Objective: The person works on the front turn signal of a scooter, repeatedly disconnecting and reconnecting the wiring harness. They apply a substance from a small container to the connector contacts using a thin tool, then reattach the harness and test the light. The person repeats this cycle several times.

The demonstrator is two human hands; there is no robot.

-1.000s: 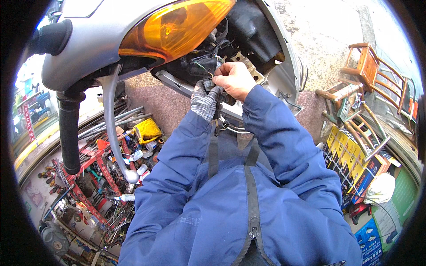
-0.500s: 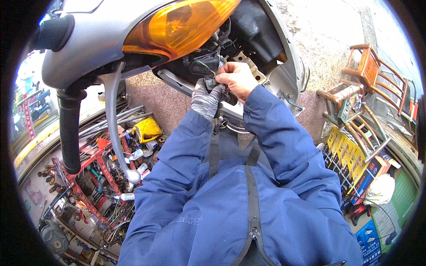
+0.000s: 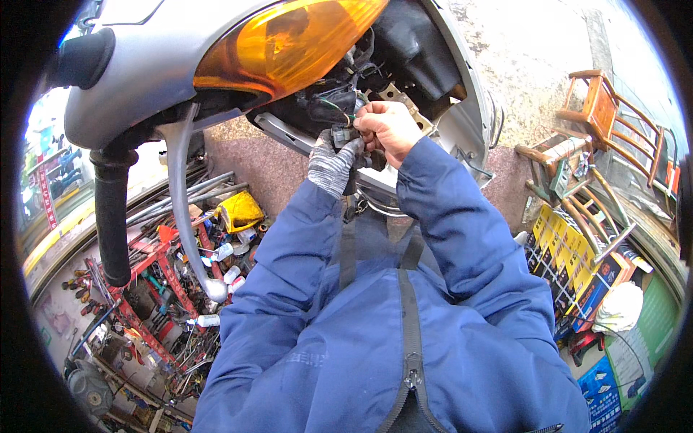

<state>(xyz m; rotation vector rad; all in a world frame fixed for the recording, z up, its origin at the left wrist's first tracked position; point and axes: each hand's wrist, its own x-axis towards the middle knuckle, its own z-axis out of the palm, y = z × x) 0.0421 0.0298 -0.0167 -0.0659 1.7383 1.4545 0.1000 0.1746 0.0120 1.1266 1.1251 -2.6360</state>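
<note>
In front of me is the opened front of a grey motor scooter (image 3: 137, 79) with a large amber lamp lens (image 3: 289, 50). My left hand (image 3: 330, 167), in a grey knitted glove, grips a small dark grey wire connector (image 3: 342, 136) just below the opening. Thin wires (image 3: 339, 108), one of them greenish, run from the dark sleeving down toward it. My bare right hand (image 3: 392, 131) is closed in a pinch right beside the connector and the wires. Whatever lies between its fingertips is hidden.
A handlebar grip (image 3: 113, 216) and brake lever (image 3: 186, 209) hang down at the left. Beyond them are a red tool rack (image 3: 155, 263), metal rods and a yellow container (image 3: 240, 211). Wooden chairs (image 3: 599, 108) and stacked boxes (image 3: 556, 249) stand at the right.
The right hand's fingers have curled in slightly and shifted beside the connector. My left hand keeps its grip, a touch lower. The handlebar and lamp sit slightly further left.
</note>
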